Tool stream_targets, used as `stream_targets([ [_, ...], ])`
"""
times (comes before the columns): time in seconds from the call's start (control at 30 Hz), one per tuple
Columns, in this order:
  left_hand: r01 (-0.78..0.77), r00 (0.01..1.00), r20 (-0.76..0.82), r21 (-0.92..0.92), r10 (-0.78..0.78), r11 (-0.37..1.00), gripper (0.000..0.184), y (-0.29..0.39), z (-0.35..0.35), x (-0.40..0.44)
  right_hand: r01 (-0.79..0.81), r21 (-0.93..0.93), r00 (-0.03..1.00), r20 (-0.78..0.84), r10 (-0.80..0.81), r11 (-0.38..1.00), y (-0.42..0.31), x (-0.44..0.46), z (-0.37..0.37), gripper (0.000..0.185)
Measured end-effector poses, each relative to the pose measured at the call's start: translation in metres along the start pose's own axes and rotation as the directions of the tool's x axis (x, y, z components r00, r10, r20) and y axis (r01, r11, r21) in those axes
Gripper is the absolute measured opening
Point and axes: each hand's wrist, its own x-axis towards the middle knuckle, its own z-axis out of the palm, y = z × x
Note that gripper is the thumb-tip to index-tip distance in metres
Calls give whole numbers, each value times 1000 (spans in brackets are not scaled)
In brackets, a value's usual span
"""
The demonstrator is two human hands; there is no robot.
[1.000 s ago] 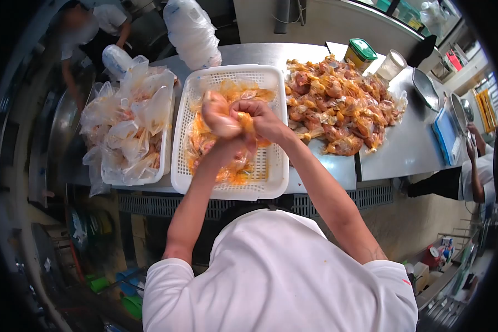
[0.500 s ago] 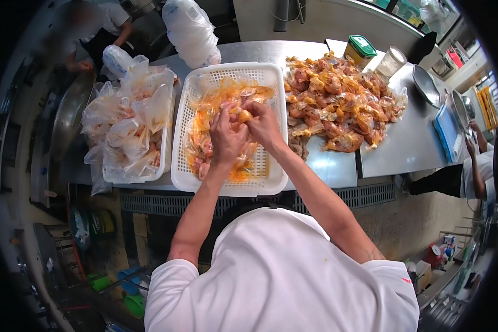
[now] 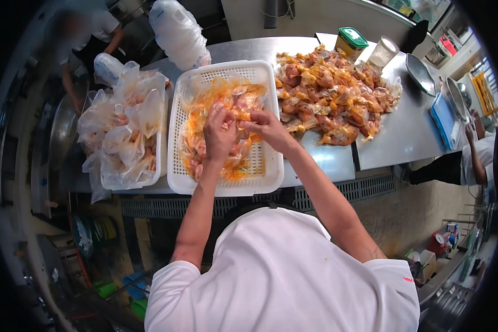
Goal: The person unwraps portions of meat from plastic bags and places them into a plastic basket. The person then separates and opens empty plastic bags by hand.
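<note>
A white perforated plastic basket (image 3: 275,172) stands in front of me, holding raw meat pieces, apparently chicken, in clear plastic bags (image 3: 196,161) stained orange. Over its middle, my left hand (image 3: 220,134) has its fingers curled on the neck of a plastic bag. My right hand (image 3: 272,131) pinches orange-stained plastic of the same bag a little to the right. The fingertips of both hands are close together, and what lies under them is partly hidden.
To the right lies a heap of bagged meat (image 3: 337,94) on the steel table (image 3: 332,163). On the left stands a white tub (image 3: 130,183) full of clear bags. Behind are a plastic bag stack (image 3: 177,33) and a green-lidded tub (image 3: 351,43). Other people stand at far left and right.
My hands have drawn slightly apart, and the fingers of my left hand are raised more. The view has shifted a little, moving the table contents leftward.
</note>
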Motion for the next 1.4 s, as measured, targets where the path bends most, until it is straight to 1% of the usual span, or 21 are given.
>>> stream_targets([
  [0.17, -86, 981, 170, -67, 96, 994, 25, 31, -6, -9, 110, -229, 921, -341, -186, 967, 17, -9, 4, 9],
  [0.23, 198, 958, 243, -182, -151, 963, 23, 33, -5, -8, 227, -387, 851, -368, -375, 894, 14, -16, 12, 10],
  [0.3, 280, 943, 254, -254, -216, 926, 20, 24, 7, -6, 199, -471, 853, -350, -389, 860, 10, -28, 21, 15],
  [0.37, -135, 989, 63, -24, 136, 991, 15, 17, 16, -6, 322, -489, 751, -388, -534, 810, 14, -28, 27, 15],
  [0.5, -256, 959, 101, -88, 264, 963, 11, 58, 21, -15, 264, -707, 756, -271, -596, 656, 7, -24, -12, 23],
  [0.53, -211, 970, 90, -147, 226, 966, 9, 57, 21, -14, 317, -724, 691, -266, -672, 613, -8, -20, -22, 20],
  [0.6, 3, 995, 93, -374, 35, 927, 4, 48, 18, -3, 239, -735, 674, -344, -654, 634, -45, -23, -45, 19],
  [0.67, 53, 996, -43, -409, -77, 911, 6, 41, -7, 22, 134, -815, 513, -430, -743, 564, -50, -8, -114, 16],
  [0.73, 139, 981, -80, -330, -174, 934, 5, 10, -27, 45, -87, -889, 425, -440, -791, 449, -60, -6, -173, 11],
  [0.77, 129, 982, -90, -327, -167, 936, 5, -5, -31, 55, -180, -956, 411, -286, -866, 230, -68, -9, -182, 9],
  [0.83, 107, 990, -76, -132, -118, 985, 8, -38, -26, 70, -247, -951, 602, -302, -739, 188, -21, -4, -250, 12],
  [0.9, 85, 995, -45, -75, -88, 994, 17, -71, -3, 83, -332, -936, 678, -324, -660, 118, 1, -8, -278, 17],
  [0.97, 83, 984, 163, -52, -74, 995, 28, -101, 27, 96, -399, -916, 744, -346, -572, 36, -19, -7, -263, 23],
  [1.03, 163, 966, 205, 1, -160, 987, 30, -93, 53, 104, -522, -772, 782, -603, -157, 362, -84, -8, -193, 35],
  [1.07, 244, 936, 248, 55, -250, 968, 32, -88, 69, 108, -405, -765, 781, -574, -245, 501, -66, 1, -193, 40],
  [1.1, 238, 940, 241, 47, -242, 970, 32, -95, 87, 108, -363, -799, 836, -506, -212, 479, -72, 1, -177, 48],
  [1.13, 36, 982, 166, 329, -95, 944, 32, -110, 107, 104, -358, -789, 836, -509, -204, 500, -71, 5, -154, 47],
  [1.17, -139, 988, 138, 593, 70, 793, 33, -125, 121, 101, -284, -793, 870, -450, -203, 539, -71, 4, -132, 48],
  [1.23, -114, 988, 142, 467, 53, 877, 27, -130, 122, 114, -168, -817, 888, -368, -276, 551, -62, 9, -119, 49],
  [1.3, 43, 987, 154, 38, -48, 998, 20, -111, 109, 124, 4, -806, 939, -201, -280, 591, -55, 11, -112, 52],
  [1.4, -43, 987, 152, -106, 59, 993, 11, -47, 52, 130, 65, -783, 958, -124, -257, 619, -73, 18, -79, 58],
])
